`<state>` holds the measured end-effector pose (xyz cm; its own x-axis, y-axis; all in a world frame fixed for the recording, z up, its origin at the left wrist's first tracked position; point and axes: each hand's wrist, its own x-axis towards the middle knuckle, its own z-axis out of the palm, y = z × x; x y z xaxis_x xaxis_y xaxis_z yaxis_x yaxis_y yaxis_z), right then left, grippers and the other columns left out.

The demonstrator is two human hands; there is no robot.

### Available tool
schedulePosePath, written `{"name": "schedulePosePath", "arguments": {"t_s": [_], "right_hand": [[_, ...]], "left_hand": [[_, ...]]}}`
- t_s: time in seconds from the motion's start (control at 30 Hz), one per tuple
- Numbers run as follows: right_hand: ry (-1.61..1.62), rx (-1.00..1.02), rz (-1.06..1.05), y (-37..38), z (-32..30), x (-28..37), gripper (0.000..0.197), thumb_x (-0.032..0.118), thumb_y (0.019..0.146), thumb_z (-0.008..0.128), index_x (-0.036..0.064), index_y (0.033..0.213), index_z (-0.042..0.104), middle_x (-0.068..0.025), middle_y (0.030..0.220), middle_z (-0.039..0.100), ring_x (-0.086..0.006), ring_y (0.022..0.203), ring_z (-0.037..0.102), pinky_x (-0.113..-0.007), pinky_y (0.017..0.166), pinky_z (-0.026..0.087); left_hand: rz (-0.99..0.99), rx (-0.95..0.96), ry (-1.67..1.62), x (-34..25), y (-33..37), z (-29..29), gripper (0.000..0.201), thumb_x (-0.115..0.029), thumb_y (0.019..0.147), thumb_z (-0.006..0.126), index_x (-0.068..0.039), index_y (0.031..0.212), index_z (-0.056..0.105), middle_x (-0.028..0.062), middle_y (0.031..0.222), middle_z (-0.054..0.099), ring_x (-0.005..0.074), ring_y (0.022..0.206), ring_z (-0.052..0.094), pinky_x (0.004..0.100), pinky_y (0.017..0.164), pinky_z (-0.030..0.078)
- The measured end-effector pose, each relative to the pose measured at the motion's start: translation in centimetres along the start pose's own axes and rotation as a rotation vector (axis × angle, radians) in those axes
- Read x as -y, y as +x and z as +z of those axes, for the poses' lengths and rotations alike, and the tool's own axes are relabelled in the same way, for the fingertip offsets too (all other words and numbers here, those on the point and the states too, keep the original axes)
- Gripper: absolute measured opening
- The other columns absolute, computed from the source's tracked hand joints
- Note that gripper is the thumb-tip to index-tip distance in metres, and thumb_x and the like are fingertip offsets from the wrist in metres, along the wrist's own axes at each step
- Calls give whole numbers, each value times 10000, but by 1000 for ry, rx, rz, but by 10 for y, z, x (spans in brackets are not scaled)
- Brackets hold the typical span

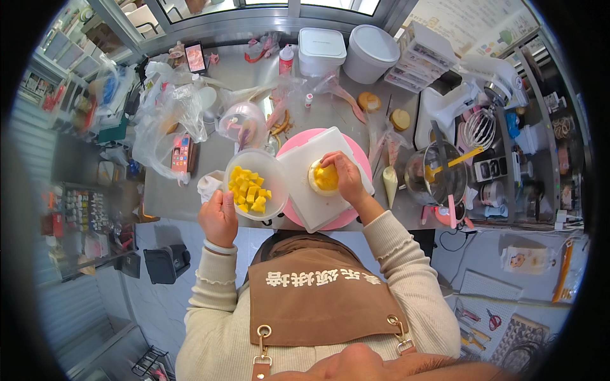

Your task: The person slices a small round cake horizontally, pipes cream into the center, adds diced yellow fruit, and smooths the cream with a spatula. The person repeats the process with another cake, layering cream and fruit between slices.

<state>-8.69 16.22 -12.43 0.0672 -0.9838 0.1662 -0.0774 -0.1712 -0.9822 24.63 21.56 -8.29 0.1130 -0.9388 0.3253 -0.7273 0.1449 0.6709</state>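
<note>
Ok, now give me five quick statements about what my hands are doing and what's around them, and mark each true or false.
1. The left hand holds a tub of yellow cubes. True.
2. The right hand is gripping a phone. False: its fingers are at the yellow top of a small round cake.
3. A white board lies on a pink round stand, under the cake. True.
4. A piping bag lies to the left of the tub. False: the cream-filled piping bag lies right of the board.
5. A white stand mixer stands on the right side. True.
</note>
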Motion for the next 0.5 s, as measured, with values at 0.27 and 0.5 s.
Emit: {"name": "schedulePosePath", "arguments": {"t_s": [0.27,0.5], "right_hand": [[-303,173,-57,-10,-24,36,198,77,1047,540,24,1169,685,-131,1252,688,-272,1185,655,-362,1040,504],[-493,215,-172,-10,-14,33,307,9,904,714,76,1203,699,-88,1309,683,-315,1186,668,-382,969,575]], "left_hand": [[-45,8,-56,6,-3,-4,435,-328,1054,598,-74,721,481,136,611,483,352,565,472,445,538,365],[-22,5,-46,8,-3,-7,442,-327,1056,595,-67,719,475,139,608,475,348,566,461,442,538,356]]}}
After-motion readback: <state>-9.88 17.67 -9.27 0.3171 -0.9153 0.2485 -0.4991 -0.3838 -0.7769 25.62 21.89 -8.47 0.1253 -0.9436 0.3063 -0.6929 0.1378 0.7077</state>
